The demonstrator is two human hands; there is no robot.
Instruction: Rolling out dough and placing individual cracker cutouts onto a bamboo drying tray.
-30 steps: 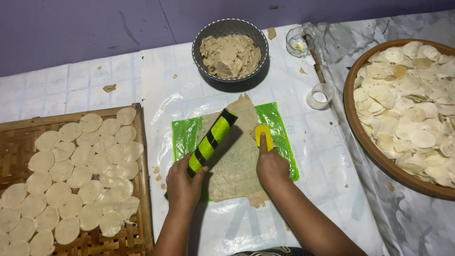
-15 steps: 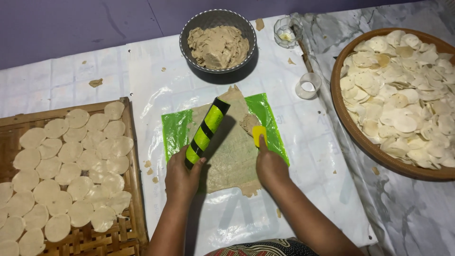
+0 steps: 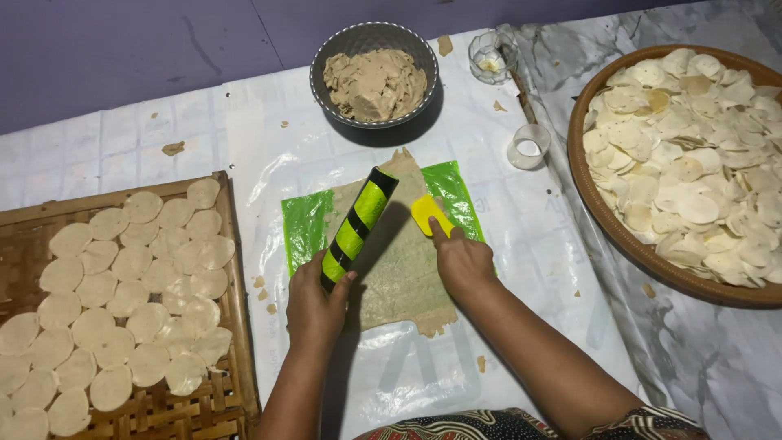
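Rolling pin [image 3: 356,230], striped green and black, lies slanted across the rolled dough sheet [image 3: 399,269] on the green plastic [image 3: 303,232], pointing up-right toward the dough bowl [image 3: 374,73]. Left hand [image 3: 316,307] clenches its near end. Right hand [image 3: 461,261] grasps a yellow scraper [image 3: 427,214] with the forefinger pressed on it.

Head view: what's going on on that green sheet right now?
A person works over a thin, flattened sheet of beige dough lying on a green plastic sheet. The left hand grips a green-and-black striped cylindrical roller, tilted across the dough. The right hand presses a small yellow scraper onto the dough's right side. A grey metal bowl of dough stands beyond.
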